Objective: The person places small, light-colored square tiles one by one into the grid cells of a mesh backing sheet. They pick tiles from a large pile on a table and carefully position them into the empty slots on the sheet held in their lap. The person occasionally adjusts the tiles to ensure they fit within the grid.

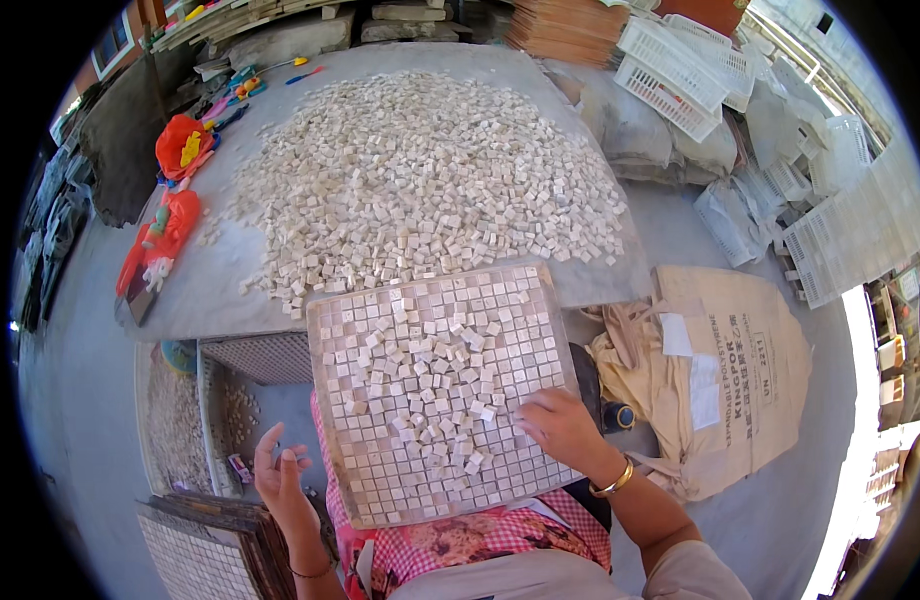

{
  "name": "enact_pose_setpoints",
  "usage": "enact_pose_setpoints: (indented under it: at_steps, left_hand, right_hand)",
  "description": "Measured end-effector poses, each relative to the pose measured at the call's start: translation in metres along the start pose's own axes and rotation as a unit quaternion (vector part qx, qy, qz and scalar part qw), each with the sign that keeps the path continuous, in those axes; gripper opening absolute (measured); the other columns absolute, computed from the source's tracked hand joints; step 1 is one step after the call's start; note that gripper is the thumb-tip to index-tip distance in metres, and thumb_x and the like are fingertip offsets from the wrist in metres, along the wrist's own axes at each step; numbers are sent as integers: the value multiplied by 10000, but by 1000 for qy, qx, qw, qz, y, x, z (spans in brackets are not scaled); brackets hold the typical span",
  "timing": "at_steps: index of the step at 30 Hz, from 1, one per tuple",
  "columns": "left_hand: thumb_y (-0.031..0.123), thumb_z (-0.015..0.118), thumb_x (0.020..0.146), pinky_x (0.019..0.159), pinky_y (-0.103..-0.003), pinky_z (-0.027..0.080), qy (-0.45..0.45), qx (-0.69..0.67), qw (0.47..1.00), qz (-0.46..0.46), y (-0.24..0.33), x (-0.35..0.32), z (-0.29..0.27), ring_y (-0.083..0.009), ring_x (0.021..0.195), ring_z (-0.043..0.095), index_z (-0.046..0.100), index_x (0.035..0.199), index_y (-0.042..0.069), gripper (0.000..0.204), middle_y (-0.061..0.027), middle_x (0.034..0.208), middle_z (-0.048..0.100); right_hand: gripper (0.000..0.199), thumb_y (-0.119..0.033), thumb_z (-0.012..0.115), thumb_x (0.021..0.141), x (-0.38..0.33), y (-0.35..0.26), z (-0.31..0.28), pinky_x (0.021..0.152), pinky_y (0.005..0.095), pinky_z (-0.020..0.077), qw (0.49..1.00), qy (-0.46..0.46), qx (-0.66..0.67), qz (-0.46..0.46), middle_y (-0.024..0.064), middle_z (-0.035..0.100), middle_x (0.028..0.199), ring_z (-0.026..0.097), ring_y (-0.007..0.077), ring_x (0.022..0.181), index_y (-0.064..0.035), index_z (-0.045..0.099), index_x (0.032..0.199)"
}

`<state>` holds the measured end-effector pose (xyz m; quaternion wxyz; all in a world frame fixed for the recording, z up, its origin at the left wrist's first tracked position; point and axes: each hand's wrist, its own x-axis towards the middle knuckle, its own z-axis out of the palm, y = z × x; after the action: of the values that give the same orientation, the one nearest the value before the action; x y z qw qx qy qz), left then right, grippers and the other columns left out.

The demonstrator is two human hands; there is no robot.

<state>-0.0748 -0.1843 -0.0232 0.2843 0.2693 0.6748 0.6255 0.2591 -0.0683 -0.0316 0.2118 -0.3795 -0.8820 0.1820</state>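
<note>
A square grid tray [435,500] lies tilted across my lap, its far edge against the table. Small pale stone cubes fill many of its cells, and a heap of loose cubes [440,380] sits on top in the middle. My right hand [560,425], with a gold bangle at the wrist, rests on the tray's right side. Its fingers are bent and close together on the cubes; whatever is under the fingertips is hidden. Raised off the tray's left edge, my left hand [283,478] has its fingers apart, and I see nothing held in it.
A wide pile of stone cubes [430,180] covers the grey table [220,300]. Red bags [180,215] lie on its left edge. Below left are a bin of cubes [175,420] and stacked filled trays [195,550]. A printed sack [750,380] and white crates [670,80] stand right.
</note>
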Motion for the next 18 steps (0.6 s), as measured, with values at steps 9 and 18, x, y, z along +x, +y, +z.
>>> enact_pose_setpoints:
  at_steps: [9, 18]
  left_hand:
    - [134, 534, 892, 710, -229, 443, -45, 9, 999, -24, -3, -9, 8, -98, 843, 539, 543, 1172, 8, 307, -33, 1091, 565]
    - [110, 536, 902, 659, -219, 460, -81, 20, 996, -8, -8, -29, 18, -87, 745, 553, 561, 1113, -35, 257, -48, 886, 586]
  right_hand:
    - [62, -88, 606, 737, 3, -11, -6, 650, 370, 456, 995, -11, -96, -35, 51, 553, 777, 572, 249, 745, -83, 590, 797]
    - [139, -147, 667, 753, 11, -9, -7, 669, 371, 476, 999, -5, 11, 50, 66, 584, 825, 587, 274, 767, -70, 610, 854]
